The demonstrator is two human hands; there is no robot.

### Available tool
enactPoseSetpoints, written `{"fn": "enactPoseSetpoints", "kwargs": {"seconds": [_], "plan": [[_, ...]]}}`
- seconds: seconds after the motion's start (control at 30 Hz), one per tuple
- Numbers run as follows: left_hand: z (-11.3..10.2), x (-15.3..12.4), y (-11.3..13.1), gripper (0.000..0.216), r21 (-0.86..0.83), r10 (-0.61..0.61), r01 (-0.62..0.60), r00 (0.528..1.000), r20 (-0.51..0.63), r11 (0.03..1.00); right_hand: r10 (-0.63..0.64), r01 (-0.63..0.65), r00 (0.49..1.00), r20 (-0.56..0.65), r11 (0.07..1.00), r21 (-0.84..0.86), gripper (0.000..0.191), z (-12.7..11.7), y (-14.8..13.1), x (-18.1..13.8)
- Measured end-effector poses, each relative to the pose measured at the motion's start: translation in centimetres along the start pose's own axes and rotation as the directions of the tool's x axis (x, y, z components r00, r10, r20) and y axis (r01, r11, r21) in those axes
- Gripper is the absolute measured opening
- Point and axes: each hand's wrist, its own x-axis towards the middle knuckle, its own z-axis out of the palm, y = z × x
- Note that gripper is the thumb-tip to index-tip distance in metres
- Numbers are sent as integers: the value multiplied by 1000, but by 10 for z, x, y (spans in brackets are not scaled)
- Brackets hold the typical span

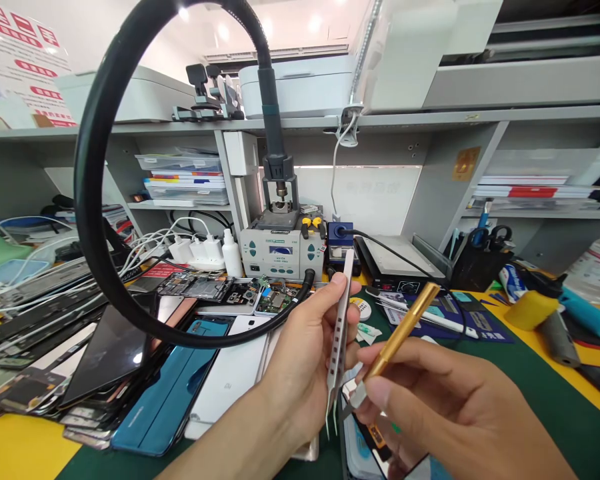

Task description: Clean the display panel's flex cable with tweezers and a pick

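My left hand (300, 353) is closed around a pair of metal tweezers (339, 333) with a row of holes. Their two tips point down and stand slightly apart, with nothing between them. My right hand (445, 407) pinches a gold-handled tool (405, 327) with a flat metal blade at its lower end. That blade is close to the tweezer tips; whether they touch I cannot tell. Beneath the right hand lies an opened phone part (377, 437) with an orange patch, partly hidden by the fingers. A pale blue tray (355, 453) sits under it.
Phones and phone parts, among them a blue phone (173, 380) and a white phone (230, 373), crowd the left. A thick black hose (83, 167) loops above them from the grey rework station (283, 250). A soldering iron (430, 319) lies at right, near a pen holder (483, 260).
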Motion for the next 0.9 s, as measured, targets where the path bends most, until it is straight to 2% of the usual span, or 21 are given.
{"fn": "enactPoseSetpoints", "kwargs": {"seconds": [0.13,0.4,0.7,0.9], "plan": [[-4,4,-1,27,-49,49,-46,997,60,998,60,-67,995,74,994,87,32,-7,0,3],[-8,12,-1,17,-130,11,11,986,166,991,35,-65,986,165,982,177,24,-12,2,7],[-8,13,-1,23,-256,63,2,967,248,967,69,-105,972,227,984,147,34,-18,19,12],[-10,16,-1,25,-265,88,-20,965,248,964,77,-106,972,222,987,118,41,-18,23,17]]}}
